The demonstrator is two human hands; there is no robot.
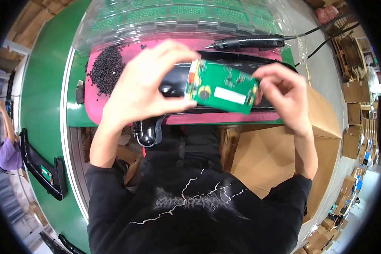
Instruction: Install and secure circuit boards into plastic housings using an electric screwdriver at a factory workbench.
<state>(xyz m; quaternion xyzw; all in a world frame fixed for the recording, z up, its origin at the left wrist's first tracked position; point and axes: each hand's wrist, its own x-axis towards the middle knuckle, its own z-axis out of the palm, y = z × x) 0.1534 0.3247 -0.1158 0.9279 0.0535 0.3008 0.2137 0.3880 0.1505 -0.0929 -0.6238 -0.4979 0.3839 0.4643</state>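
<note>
A green circuit board (226, 86) with a white label and a round dark part is held up, slightly tilted, between my two hands. My left hand (146, 82) pinches its left edge with thumb and fingers. At the upper right corner, my right hand (285, 95) grips it by the fingertips. Directly beneath the board lies a long glossy black plastic housing (174, 82), partly hidden by the board and my hands. Its rounded black end (147, 133) juts over the table's near edge.
A heap of small black screws (108, 70) lies on the pink mat (98, 111). Beyond the housing rests a black electric screwdriver (249, 42), its cable running right. Clear trays of green boards (169, 17) stand behind. An open cardboard box (262, 156) is at near right; a co-worker's purple sleeve (10, 156) shows left.
</note>
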